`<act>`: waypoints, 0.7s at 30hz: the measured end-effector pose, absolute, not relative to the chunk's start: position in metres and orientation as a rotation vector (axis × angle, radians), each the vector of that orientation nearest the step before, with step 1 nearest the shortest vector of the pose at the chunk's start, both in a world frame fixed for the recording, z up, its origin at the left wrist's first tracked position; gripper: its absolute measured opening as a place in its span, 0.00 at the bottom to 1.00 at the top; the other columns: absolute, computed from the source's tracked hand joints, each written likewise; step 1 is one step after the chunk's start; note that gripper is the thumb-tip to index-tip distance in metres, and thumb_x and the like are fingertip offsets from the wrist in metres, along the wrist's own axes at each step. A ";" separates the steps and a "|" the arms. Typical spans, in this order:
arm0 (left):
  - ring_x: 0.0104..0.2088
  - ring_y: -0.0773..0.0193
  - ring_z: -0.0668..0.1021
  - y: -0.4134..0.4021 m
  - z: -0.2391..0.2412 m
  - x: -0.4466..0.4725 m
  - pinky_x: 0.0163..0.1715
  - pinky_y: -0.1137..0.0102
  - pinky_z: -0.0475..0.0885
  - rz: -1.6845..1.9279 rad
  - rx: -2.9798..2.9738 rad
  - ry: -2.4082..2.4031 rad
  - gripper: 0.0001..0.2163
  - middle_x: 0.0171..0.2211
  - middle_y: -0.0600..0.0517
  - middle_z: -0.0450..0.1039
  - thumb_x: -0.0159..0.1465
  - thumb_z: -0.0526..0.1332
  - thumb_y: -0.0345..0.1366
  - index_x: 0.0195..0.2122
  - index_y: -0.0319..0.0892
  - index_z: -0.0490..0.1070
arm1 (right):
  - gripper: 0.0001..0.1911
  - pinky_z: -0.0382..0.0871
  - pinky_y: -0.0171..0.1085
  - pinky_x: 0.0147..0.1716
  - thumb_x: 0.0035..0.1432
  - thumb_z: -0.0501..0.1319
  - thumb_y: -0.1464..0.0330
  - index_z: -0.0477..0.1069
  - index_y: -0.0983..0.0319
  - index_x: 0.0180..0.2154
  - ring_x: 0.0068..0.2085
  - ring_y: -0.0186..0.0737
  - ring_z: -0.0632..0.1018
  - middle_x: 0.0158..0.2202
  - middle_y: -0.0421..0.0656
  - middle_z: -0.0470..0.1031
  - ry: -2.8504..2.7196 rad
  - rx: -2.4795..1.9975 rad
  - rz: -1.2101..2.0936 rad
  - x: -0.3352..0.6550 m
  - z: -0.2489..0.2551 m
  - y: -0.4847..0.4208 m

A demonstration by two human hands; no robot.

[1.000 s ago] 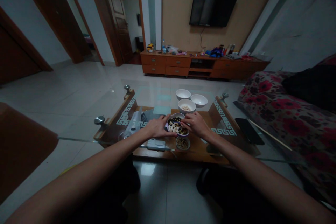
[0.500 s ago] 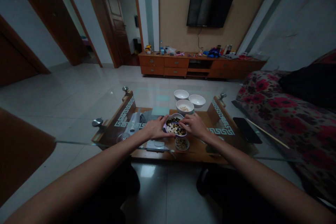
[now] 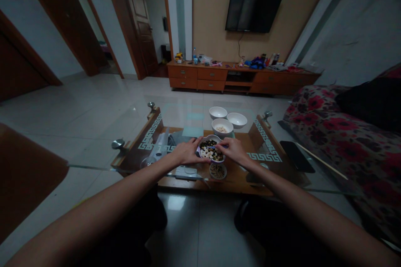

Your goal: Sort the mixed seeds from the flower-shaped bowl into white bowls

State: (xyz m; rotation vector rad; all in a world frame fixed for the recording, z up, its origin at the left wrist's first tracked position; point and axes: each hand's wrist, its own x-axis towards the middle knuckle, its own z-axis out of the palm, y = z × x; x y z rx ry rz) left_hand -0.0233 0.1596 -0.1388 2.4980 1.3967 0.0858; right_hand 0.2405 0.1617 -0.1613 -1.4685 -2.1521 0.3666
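Observation:
My left hand (image 3: 188, 152) is closed on the left rim of a pale bowl (image 3: 203, 139) with a purplish outside. Dark and whitish bean-like pieces (image 3: 209, 153) lie mixed in it. My right hand (image 3: 231, 149) is pinched over the bowl's right side, around a thin purplish utensil (image 3: 213, 147) that reaches into the pieces; its end is too small to make out. Just in front of the bowl, nearer to me, a smaller dish (image 3: 218, 171) of mixed pieces appears. Behind it stands a white bowl (image 3: 222, 121) with a few pale bits inside.
Two more white bowls (image 3: 218, 112) (image 3: 237, 120) stand farther back on the glass table (image 3: 178, 110). At the right lie a black phone-like slab (image 3: 297, 156) and a thin stick (image 3: 322, 160). A floral sofa (image 3: 332, 121) borders the right side.
The view has shifted slightly. My right fingers have moved a little within the bowl, and the purplish utensil shows more clearly. My left hand keeps its hold on the rim.

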 end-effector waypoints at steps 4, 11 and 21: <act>0.56 0.31 0.80 0.158 -0.136 -0.023 0.55 0.47 0.75 0.090 2.499 1.395 0.57 0.70 0.34 0.64 0.57 0.55 0.80 0.78 0.48 0.48 | 0.11 0.70 0.39 0.36 0.67 0.66 0.63 0.88 0.58 0.39 0.37 0.45 0.83 0.39 0.47 0.87 -2.144 -1.444 0.390 0.239 -0.163 0.162; 0.55 0.30 0.80 0.157 -0.136 -0.022 0.54 0.45 0.76 0.093 2.495 1.401 0.57 0.70 0.33 0.65 0.56 0.55 0.81 0.77 0.48 0.50 | 0.12 0.66 0.37 0.33 0.68 0.65 0.63 0.87 0.58 0.40 0.34 0.43 0.82 0.37 0.46 0.86 -2.170 -1.419 0.455 0.233 -0.165 0.163; 0.56 0.30 0.80 0.162 -0.142 -0.022 0.53 0.45 0.76 0.085 2.485 1.394 0.58 0.70 0.34 0.65 0.56 0.54 0.81 0.78 0.49 0.47 | 0.13 0.62 0.36 0.31 0.69 0.64 0.63 0.87 0.59 0.38 0.31 0.39 0.79 0.35 0.45 0.86 -2.219 -1.352 0.443 0.228 -0.167 0.166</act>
